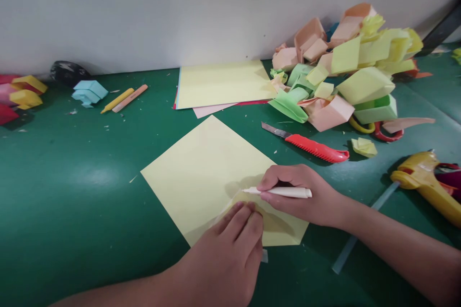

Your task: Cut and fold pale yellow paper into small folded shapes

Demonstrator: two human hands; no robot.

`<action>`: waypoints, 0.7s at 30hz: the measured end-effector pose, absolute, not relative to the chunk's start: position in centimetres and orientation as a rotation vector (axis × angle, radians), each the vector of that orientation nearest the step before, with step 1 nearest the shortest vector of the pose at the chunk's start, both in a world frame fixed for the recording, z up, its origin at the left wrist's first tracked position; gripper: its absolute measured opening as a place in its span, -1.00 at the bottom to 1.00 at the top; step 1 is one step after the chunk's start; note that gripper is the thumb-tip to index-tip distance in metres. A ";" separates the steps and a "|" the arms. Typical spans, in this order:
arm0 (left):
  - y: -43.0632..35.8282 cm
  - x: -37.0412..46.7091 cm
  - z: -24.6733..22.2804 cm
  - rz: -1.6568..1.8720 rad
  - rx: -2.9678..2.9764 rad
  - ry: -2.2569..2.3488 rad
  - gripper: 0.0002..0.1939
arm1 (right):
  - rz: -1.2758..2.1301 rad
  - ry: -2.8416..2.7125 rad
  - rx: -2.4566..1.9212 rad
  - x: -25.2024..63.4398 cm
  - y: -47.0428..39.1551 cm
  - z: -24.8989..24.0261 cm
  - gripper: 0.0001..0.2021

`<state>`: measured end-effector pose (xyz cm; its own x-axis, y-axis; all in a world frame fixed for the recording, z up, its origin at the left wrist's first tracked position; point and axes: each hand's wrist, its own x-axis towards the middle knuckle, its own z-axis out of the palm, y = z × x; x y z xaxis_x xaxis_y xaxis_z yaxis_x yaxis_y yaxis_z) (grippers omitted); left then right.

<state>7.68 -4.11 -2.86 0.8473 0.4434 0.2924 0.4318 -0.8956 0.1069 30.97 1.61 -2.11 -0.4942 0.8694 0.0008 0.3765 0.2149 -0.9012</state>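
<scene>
Yellow paper [205,163] lies flat on the green tabletop [90,220] in front of me, set cornerwise. I have my right hand [317,208] closed around a white pen [288,192], pinched near its tip, which points at the sheet. My left hand [230,244] presses on the sheet just beside the tip, fingers bent and close together; I cannot tell whether it grips anything. Beyond the right hand lies a red cutter [315,147], near heaped paper pieces [363,86].
</scene>
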 end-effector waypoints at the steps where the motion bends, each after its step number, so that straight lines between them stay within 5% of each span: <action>1: -4.1 7.7 -2.8 0.505 2.980 0.710 -0.68 | 1.240 -1.971 -1.151 31.0 1.6 -2.1 -0.85; 21: -3.8 7.8 -2.5 0.488 2.973 0.667 -0.75 | 1.301 -1.973 -1.065 31.4 1.7 -1.8 -0.86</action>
